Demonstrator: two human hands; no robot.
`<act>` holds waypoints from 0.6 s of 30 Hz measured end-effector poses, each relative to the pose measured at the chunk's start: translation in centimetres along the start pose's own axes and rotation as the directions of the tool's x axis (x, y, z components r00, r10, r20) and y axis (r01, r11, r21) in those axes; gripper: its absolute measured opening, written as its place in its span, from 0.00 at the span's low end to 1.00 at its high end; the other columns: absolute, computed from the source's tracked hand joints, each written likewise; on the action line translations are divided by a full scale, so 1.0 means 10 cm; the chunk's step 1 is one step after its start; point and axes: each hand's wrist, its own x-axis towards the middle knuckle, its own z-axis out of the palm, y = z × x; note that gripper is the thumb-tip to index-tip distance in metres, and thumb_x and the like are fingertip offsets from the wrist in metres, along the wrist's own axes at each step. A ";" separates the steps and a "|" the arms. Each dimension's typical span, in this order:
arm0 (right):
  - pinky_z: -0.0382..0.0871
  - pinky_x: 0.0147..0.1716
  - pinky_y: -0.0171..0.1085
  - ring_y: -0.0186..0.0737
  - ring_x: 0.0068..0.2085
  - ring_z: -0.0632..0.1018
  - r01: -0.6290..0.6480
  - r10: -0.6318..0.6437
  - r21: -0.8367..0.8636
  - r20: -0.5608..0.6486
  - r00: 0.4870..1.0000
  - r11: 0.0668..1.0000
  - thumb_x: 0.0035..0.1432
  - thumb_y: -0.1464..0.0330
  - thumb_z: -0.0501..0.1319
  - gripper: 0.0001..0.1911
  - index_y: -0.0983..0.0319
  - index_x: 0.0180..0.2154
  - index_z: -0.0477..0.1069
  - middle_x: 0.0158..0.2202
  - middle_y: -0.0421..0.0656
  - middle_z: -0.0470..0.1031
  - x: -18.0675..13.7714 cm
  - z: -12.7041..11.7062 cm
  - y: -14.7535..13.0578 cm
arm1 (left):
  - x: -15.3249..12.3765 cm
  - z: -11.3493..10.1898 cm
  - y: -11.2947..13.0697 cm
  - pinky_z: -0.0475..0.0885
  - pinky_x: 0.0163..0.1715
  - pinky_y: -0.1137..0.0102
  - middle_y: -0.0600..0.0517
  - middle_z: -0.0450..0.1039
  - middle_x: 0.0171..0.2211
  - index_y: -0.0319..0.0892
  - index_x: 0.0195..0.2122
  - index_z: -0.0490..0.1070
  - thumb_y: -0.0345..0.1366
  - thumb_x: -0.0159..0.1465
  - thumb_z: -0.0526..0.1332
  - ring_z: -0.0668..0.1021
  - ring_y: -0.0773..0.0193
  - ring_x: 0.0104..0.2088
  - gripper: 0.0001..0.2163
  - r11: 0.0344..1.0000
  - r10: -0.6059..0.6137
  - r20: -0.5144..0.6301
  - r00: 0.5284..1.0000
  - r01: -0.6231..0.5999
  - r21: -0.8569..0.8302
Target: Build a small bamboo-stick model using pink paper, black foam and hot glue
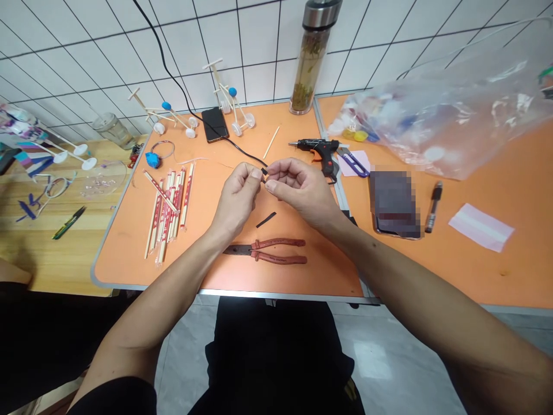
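My left hand pinches the end of a black cable between thumb and forefinger, above the orange table. My right hand meets it from the right with curled fingers, their tips touching the small dark part at the cable's end. What lies between the right thumb and fingers is too small to make out. Just below the hands lies a short black strip. Nearer to me are pliers with red handles, jaws pointing left. A thin wooden stick lies beyond the hands.
Wrapped chopsticks lie left. Behind stand two stick models, a phone and a tea bottle. Rightward are a glue gun, cutter, blurred phone, marker and plastic bag.
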 end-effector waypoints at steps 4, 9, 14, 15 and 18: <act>0.79 0.38 0.37 0.36 0.35 0.78 0.006 -0.006 0.012 -0.033 0.999 1.000 0.52 0.46 0.84 0.28 0.59 0.40 0.80 0.36 0.41 0.80 0.00 0.05 -0.03 | -0.01 0.01 -0.03 0.59 0.24 0.70 0.58 0.56 0.25 0.48 0.36 0.65 0.60 0.75 0.66 0.60 0.66 0.25 0.22 0.994 0.057 -0.033 0.998 -0.054 0.097; 0.75 0.33 0.37 0.34 0.31 0.73 0.028 -0.027 0.020 -0.055 0.998 0.999 0.52 0.42 0.83 0.30 0.58 0.36 0.79 0.32 0.39 0.76 0.02 0.04 -0.01 | -0.04 0.03 -0.04 0.61 0.26 0.69 0.59 0.56 0.26 0.48 0.37 0.66 0.60 0.76 0.65 0.61 0.65 0.27 0.22 0.991 0.072 -0.016 0.997 -0.070 0.112; 0.72 0.32 0.37 0.35 0.31 0.73 0.035 -0.034 0.035 -0.022 0.999 0.999 0.53 0.41 0.82 0.30 0.58 0.36 0.77 0.31 0.38 0.74 0.04 0.01 0.03 | -0.04 0.04 -0.05 0.61 0.26 0.69 0.58 0.57 0.26 0.48 0.36 0.66 0.61 0.75 0.66 0.61 0.65 0.26 0.23 0.991 0.075 -0.007 0.997 -0.074 0.112; 0.72 0.32 0.37 0.35 0.31 0.73 0.040 -0.039 0.030 -0.015 0.999 0.999 0.54 0.41 0.81 0.30 0.58 0.36 0.77 0.30 0.38 0.74 0.04 0.01 0.04 | -0.03 0.04 -0.05 0.60 0.26 0.69 0.59 0.57 0.26 0.48 0.36 0.66 0.61 0.75 0.66 0.60 0.65 0.26 0.23 0.992 0.072 -0.001 0.997 -0.071 0.102; 0.69 0.31 0.37 0.35 0.31 0.72 0.072 -0.072 -0.014 -0.011 0.997 0.997 0.58 0.39 0.79 0.30 0.58 0.36 0.76 0.30 0.38 0.73 0.04 0.01 0.05 | -0.03 0.05 -0.05 0.57 0.24 0.70 0.59 0.56 0.26 0.48 0.36 0.65 0.62 0.73 0.67 0.58 0.66 0.25 0.24 0.998 0.049 0.026 0.998 -0.050 0.050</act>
